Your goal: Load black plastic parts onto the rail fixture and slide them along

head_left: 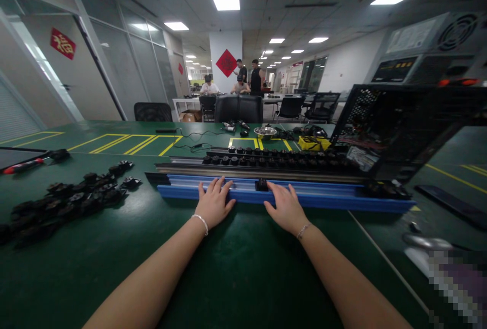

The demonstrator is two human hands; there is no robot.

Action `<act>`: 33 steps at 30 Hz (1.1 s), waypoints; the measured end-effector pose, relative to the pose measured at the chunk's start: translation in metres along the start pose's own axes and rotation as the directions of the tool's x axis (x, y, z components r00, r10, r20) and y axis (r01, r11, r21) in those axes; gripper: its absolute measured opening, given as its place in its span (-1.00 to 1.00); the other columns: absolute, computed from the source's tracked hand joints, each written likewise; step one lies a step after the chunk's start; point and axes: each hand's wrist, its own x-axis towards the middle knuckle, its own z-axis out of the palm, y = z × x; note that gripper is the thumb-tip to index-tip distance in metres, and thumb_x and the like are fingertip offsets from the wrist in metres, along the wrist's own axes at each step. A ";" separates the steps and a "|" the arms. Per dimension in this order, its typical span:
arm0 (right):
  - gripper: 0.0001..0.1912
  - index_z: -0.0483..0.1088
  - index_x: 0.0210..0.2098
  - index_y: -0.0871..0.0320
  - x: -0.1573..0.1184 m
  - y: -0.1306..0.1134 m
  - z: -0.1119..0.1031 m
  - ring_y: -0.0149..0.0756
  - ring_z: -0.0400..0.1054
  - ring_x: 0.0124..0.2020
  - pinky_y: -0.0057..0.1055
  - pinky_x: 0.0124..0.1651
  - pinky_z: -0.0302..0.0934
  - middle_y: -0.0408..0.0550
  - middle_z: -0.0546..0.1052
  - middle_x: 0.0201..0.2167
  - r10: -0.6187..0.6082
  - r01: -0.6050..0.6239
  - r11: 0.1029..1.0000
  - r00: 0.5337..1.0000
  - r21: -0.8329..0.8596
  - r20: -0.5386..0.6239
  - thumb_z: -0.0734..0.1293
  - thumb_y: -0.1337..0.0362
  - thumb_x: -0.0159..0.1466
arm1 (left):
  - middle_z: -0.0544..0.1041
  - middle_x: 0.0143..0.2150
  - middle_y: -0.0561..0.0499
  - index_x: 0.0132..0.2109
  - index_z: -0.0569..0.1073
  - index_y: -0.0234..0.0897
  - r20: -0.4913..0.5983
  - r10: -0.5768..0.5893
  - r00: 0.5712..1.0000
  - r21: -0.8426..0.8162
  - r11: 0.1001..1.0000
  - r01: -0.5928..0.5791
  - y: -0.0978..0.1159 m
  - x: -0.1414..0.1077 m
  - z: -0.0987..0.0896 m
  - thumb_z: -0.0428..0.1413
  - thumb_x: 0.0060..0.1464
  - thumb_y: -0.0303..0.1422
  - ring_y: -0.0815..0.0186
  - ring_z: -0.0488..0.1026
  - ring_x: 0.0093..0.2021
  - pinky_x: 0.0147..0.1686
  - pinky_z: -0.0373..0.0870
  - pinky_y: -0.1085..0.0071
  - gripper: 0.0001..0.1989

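A long blue channel rail [327,201] lies across the green table in front of me. My left hand [215,201] rests on its near edge, fingers spread over the channel and holding nothing. A small black part [262,185] sits in the channel between my hands. My right hand [286,208] lies on the rail just right of that part. Its index fingertip is at the part's side, and the fingers are apart, not wrapped round anything. More black parts [388,189] sit at the rail's right end.
Loose black parts [76,198] are heaped at the left, near a red-handled tool [23,165]. Behind the blue rail are dark rails with a row of black parts [262,161]. An open computer case [403,126] stands at the right. A metal bowl [265,132] and yellow container [314,143] are farther back.
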 end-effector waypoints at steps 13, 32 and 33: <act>-0.41 0.09 0.17 0.07 -0.004 -0.005 0.005 -0.18 -0.08 0.22 0.00 0.23 -0.42 -0.04 0.17 0.20 -0.128 0.132 0.986 0.991 -0.103 0.042 0.17 0.24 0.14 | -0.10 0.33 -0.05 0.21 0.03 0.16 0.139 0.168 0.976 -0.013 0.986 -0.168 0.037 0.003 -0.006 0.05 -0.06 -0.05 -0.14 -0.17 0.27 0.04 -0.18 -0.32 -0.33; -0.45 0.19 0.11 0.02 -0.003 0.008 0.013 0.01 -0.12 0.22 0.09 0.17 -0.32 0.03 0.10 0.22 0.056 -0.074 0.969 0.995 -0.237 -0.081 0.21 0.31 0.11 | -0.06 0.32 -0.13 0.19 0.08 0.11 0.178 0.002 0.984 -0.011 1.000 0.000 0.074 0.023 0.001 0.04 -0.06 -0.05 -0.28 -0.19 0.25 -0.05 -0.25 -0.43 -0.35; -0.47 0.20 0.10 0.02 -0.003 0.008 0.013 0.01 -0.12 0.22 0.08 0.17 -0.32 0.03 0.10 0.22 0.055 -0.072 0.970 0.995 -0.234 -0.077 0.21 0.31 0.11 | -0.04 0.31 -0.13 0.19 0.08 0.10 0.180 -0.003 0.984 -0.009 1.000 0.005 0.074 0.023 0.001 0.03 -0.04 -0.06 -0.26 -0.19 0.25 -0.04 -0.25 -0.43 -0.38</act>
